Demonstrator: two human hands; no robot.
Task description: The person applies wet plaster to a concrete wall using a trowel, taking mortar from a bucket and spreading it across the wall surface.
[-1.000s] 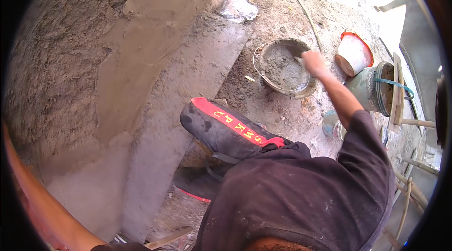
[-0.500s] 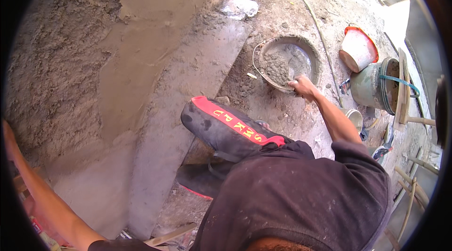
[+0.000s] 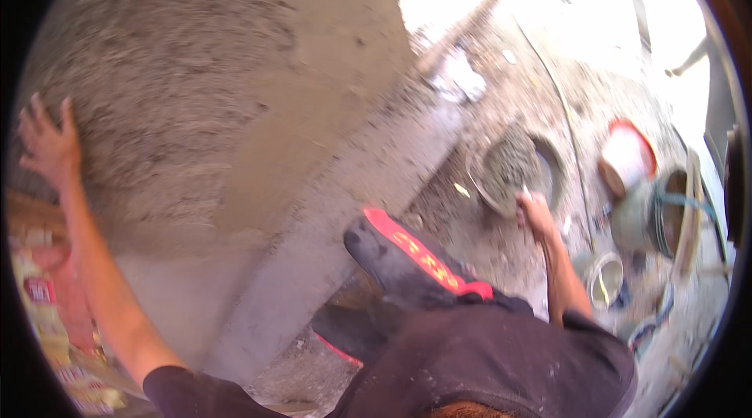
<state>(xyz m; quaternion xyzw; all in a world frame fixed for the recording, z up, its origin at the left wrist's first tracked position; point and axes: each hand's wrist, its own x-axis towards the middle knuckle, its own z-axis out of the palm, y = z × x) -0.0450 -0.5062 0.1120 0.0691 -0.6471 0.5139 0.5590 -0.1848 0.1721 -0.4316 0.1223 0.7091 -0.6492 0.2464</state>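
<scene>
My right hand is closed around the handle of a trowel, whose blade is hidden under a heap of grey wet mortar. The loaded trowel is over a round, mortar-smeared basin with a wire handle; blur hides whether it touches what lies inside. Far to the left, my left hand has its fingers spread against the rough, unsmoothed part of the wall and holds nothing. A smoother band of grey plaster covers the wall to the right of that rough part.
A smooth ledge runs along the wall's foot. Right of the basin are a hose, a red-rimmed bucket, a large grey-green bucket and a small pail. Crumpled plastic lies beyond the ledge. Colourful packages are at lower left.
The view has shifted, and things now appear lower and farther right. My right hand has raised a heap of mortar on the trowel. My left hand has come fully into view against the wall.
</scene>
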